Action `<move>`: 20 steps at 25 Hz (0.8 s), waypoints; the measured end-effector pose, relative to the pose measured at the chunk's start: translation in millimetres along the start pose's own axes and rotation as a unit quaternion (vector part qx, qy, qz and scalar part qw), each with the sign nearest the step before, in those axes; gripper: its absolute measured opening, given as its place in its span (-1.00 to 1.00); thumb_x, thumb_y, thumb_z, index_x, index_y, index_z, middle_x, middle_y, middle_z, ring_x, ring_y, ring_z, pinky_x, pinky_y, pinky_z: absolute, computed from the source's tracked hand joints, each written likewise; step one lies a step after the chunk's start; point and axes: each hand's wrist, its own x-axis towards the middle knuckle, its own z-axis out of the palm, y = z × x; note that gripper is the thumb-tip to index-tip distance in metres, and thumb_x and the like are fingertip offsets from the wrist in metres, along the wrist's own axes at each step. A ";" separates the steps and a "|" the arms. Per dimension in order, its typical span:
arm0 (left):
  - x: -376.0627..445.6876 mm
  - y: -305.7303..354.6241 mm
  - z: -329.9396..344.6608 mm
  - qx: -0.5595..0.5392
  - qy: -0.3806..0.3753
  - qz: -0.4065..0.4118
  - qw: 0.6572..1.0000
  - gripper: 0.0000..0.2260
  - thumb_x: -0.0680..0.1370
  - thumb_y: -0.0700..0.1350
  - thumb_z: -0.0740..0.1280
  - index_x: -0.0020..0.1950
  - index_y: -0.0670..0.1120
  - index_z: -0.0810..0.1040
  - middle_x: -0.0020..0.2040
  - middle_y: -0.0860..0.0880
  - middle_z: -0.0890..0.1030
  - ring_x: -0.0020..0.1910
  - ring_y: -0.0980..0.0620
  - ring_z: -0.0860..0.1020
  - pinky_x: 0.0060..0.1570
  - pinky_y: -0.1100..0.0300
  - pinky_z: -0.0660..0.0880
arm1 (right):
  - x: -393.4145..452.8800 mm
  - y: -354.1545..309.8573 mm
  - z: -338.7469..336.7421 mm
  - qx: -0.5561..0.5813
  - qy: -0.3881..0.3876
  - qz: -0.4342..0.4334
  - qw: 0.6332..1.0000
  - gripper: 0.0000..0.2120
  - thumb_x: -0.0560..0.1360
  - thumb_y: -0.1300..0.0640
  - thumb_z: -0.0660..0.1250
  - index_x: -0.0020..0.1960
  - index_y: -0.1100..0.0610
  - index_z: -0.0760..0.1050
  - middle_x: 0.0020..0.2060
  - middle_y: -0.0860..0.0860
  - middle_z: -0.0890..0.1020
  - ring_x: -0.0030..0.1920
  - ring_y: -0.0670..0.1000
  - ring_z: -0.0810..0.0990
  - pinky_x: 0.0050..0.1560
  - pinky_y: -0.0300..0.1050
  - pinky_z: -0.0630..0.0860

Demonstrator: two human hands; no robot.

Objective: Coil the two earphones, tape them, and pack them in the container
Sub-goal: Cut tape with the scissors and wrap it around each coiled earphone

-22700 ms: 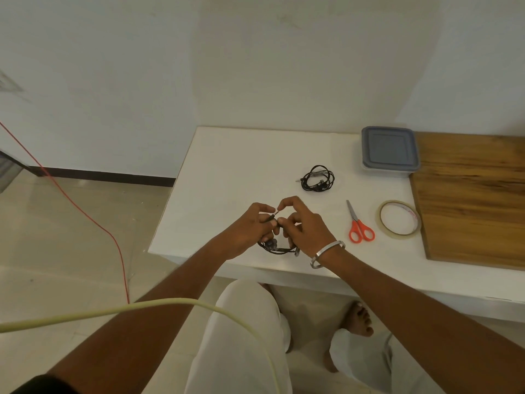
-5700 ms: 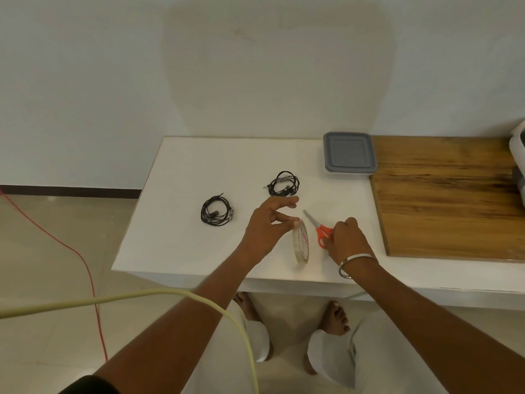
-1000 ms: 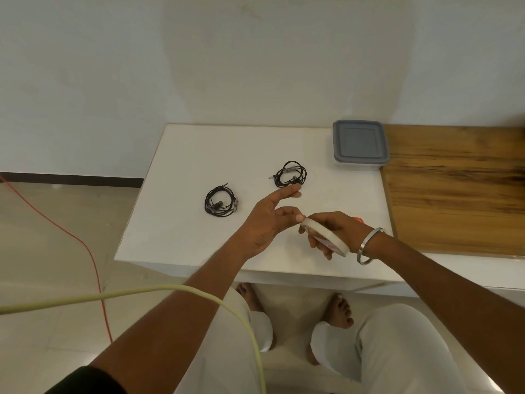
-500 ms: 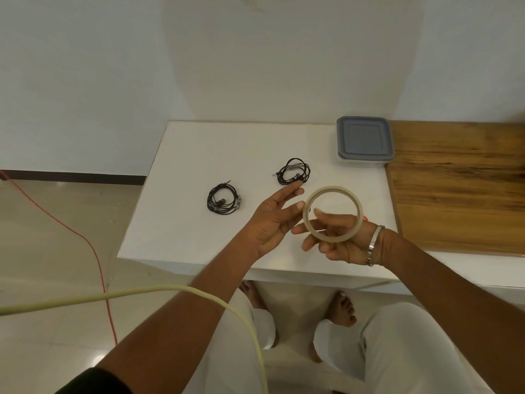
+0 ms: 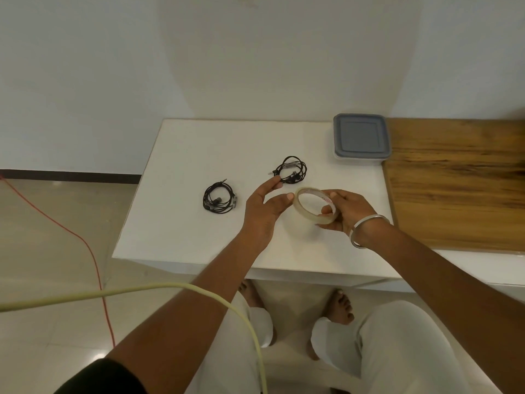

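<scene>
Above the white worktop our right hand is gripping the clear tape roll; our left hand, fingers spread, is touching its rim, near two black coiled earphones.

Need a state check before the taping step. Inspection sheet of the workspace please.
Surface: white table, wooden board at right.
Job's things: two coiled earphones, near-left coil and far coil, both untaped on the table; tape roll held above it; container lid on.
Clutter: nothing seen.
Grippers: right hand grips the roll; left hand open, thumb at the roll's edge.
Cables: yellow cable across the left arm; red cable on floor.
Surroundings: white wall, tiled floor.
</scene>
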 end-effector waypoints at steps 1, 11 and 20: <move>0.1 -0.3 0.5 0.016 -0.007 0.011 1.000 -0.60 0.45 -0.36 0.44 0.21 -0.02 0.55 0.12 0.02 0.58 -0.03 0.12 0.64 0.17 0.17 0.54 | 0.8 0.1 -0.4 0.000 0.006 0.020 1.000 -0.78 0.60 0.19 0.16 0.06 0.19 0.58 -0.32 0.15 0.59 -0.35 0.09 0.62 -0.34 -0.07 0.63; 0.1 -8.8 8.1 -0.022 -0.013 -0.051 0.998 -0.58 0.49 -0.32 0.42 0.34 -0.15 0.49 0.20 -0.06 0.51 0.02 0.04 0.62 0.05 0.20 0.59 | 0.4 -0.9 -1.6 -0.015 0.017 0.058 0.998 -0.77 0.58 0.21 0.18 -0.15 0.12 0.58 -0.23 0.10 0.64 -0.47 -0.01 0.65 -0.58 -0.32 0.47; -1.5 -9.6 24.1 0.051 0.014 0.000 0.999 -0.63 0.46 -0.21 0.49 0.24 -0.09 0.53 0.16 -0.09 0.53 -0.22 0.06 0.62 -0.14 0.24 0.61 | 5.9 9.4 -13.3 0.009 0.014 -0.015 1.000 -0.79 0.55 0.08 0.28 0.10 0.16 0.56 -0.34 0.08 0.56 -0.50 -0.05 0.53 -0.51 -0.26 0.50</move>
